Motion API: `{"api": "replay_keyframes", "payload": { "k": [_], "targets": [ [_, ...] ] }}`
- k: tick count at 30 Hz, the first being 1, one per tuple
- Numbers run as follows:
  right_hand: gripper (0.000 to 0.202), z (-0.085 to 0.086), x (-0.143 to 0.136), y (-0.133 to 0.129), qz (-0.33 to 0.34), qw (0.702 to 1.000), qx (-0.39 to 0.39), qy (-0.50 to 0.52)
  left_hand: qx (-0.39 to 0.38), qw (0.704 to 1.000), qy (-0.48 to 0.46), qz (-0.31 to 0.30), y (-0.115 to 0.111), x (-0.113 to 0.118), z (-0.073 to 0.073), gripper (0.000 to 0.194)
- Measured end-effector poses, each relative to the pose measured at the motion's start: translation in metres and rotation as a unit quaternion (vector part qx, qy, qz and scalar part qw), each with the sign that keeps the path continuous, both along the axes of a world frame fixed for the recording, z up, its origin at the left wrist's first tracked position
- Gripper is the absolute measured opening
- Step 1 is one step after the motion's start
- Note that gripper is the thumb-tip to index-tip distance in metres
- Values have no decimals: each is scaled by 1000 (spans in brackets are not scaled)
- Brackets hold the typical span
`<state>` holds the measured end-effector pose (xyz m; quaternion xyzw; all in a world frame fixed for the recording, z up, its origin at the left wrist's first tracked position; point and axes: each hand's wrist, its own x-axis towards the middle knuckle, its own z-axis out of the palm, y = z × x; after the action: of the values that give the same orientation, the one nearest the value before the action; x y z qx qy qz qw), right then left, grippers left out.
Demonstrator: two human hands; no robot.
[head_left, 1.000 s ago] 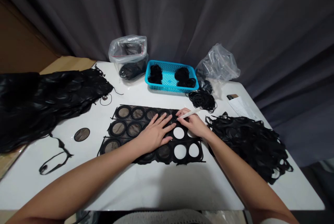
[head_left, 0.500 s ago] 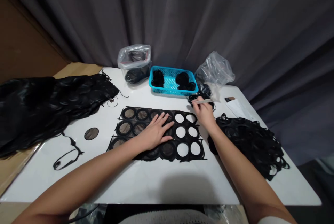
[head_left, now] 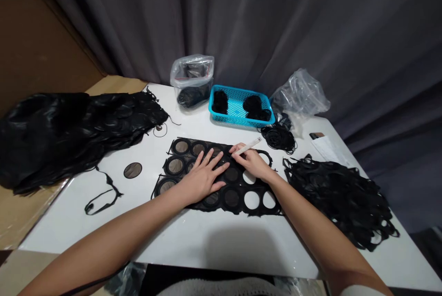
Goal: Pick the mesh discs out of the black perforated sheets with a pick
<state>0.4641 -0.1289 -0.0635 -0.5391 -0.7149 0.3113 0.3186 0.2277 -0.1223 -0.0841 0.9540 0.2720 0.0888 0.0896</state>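
Observation:
A flat black sheet (head_left: 232, 198) with rows of round cut-outs lies on the white table. Its left circles are filled with dark sheer material; those in the right columns show white through. My left hand (head_left: 203, 177) lies flat on its middle, fingers spread. My right hand (head_left: 252, 161) is closed around a slim, pale, pen-like tool (head_left: 247, 147), over the sheet's upper right part. What its fingertips touch is too small to make out. A heap of thin black rings (head_left: 279, 138) lies beyond the right hand.
A blue basket (head_left: 241, 121) with black bundles stands at the back, between a clear plastic bag (head_left: 192, 79) and a crumpled bag (head_left: 304, 93). Black sheets (head_left: 76, 135) are piled left, perforated black scraps (head_left: 341, 194) right. A loose dark disc (head_left: 133, 170) lies left of the sheet.
My right hand has moved from the black ring heap near the basket down and left onto the sheet, still holding the pale tool. My left hand stays flat. The view has shifted slightly.

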Motion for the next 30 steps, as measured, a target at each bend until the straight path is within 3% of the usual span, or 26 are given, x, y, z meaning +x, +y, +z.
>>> {"api": "replay_keyframes", "payload": {
  "k": [30],
  "targets": [
    [16, -5, -1, 0, 5, 1000, 6, 7, 4, 1000, -8, -3, 0, 0, -1, 61]
  ]
}}
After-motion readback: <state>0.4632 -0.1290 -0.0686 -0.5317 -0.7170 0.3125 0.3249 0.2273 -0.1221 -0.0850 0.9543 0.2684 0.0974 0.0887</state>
